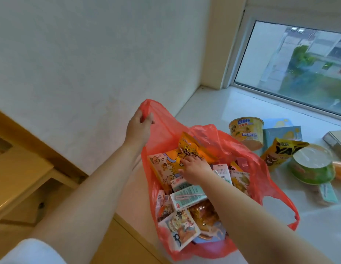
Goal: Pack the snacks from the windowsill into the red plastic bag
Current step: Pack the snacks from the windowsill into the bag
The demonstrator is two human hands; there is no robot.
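Observation:
The red plastic bag [240, 149] lies open on the windowsill's left end, filled with several snack packets. My left hand [140, 126] holds one bag handle up, fingers pinched on it. My right hand [194, 168] is inside the bag, fingers on an orange snack packet [192, 149] that stands near the top. On the sill to the right remain a yellow noodle cup [246, 131], a yellow snack pouch [282, 152], a green bowl [312, 164] and a blue box [282, 133].
The white windowsill [213, 109] runs along the window [299, 63] at the right. A grey flat object [337, 141] lies at the far right edge. A small mint packet [327, 193] lies in front of the green bowl. Wooden furniture [23, 178] stands at the lower left.

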